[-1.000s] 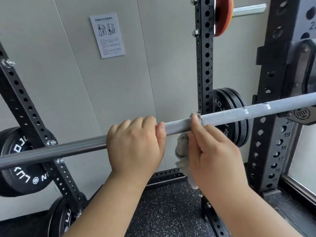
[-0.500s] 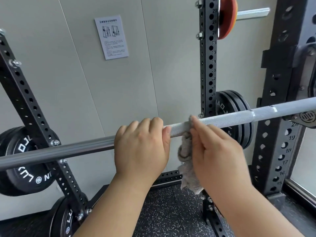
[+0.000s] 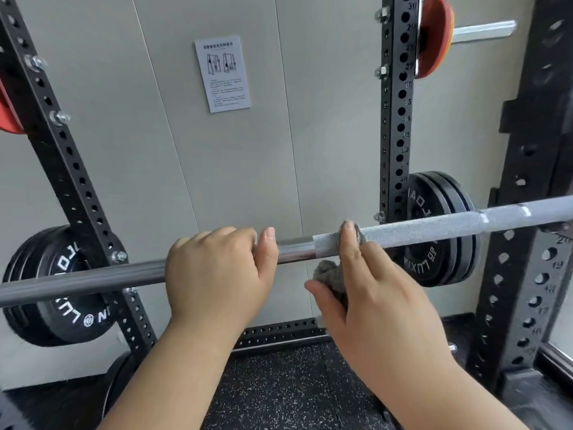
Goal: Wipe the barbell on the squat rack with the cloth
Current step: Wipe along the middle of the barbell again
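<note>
A steel barbell (image 3: 418, 229) runs across the view, resting on the black squat rack (image 3: 527, 243), smooth at the left and knurled at the right. My left hand (image 3: 217, 274) grips the smooth part of the bar from above, fingers curled over it. Just to its right, my right hand (image 3: 372, 293) holds a grey cloth (image 3: 328, 271) wrapped round the bar where the knurling begins. The fingers press the cloth over the bar's top while the rest bunches below under the palm.
Black rack uprights stand at left (image 3: 71, 169), centre right (image 3: 393, 119) and far right. Black weight plates hang at left (image 3: 55, 290) and behind the bar at right (image 3: 440, 231). A red plate (image 3: 432, 35) sits high up. A paper notice (image 3: 223, 74) is on the grey wall.
The view has tilted up a little. My right hand with the cloth has slid rightward along the bar, opening a gap from my left hand, which keeps its grip.
</note>
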A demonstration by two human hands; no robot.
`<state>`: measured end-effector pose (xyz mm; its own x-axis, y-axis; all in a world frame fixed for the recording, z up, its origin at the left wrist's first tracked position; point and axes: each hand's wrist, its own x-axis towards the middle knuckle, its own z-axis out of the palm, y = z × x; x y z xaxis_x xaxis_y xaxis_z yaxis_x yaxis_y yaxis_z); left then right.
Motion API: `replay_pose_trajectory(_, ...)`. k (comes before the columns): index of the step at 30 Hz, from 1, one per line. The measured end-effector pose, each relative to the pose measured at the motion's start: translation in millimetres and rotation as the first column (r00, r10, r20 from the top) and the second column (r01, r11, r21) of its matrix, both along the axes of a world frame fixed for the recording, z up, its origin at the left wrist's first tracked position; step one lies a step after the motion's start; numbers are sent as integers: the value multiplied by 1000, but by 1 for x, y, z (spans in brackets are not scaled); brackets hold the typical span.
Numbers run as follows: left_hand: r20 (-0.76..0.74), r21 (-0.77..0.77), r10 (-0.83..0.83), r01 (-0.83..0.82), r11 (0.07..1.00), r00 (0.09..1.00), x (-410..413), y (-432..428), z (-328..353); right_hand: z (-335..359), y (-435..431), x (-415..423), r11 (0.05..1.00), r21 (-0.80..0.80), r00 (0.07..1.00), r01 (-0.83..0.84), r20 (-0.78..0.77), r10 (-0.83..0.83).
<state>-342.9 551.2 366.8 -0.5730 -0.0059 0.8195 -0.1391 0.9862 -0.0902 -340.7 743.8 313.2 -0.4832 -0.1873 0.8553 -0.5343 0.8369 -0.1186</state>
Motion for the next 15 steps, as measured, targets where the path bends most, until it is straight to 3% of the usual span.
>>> replay_pose_trajectory(6, -70, 5, -30, 30, 1000, 997, -3, 0, -5, 2, 14, -7, 994, -84, 996, 69, -43, -73)
replay_pose_trajectory(10, -120, 23, -50, 53, 998, 992, -6, 0, -8, -8, 0, -9, 1000, -13, 998, -16, -60, 15)
replay_pose_trajectory(15, -152, 17, -48, 51, 999, 987, -9, -2, -13, 3, 8, -7, 992, -113, 997, 52, -59, -59)
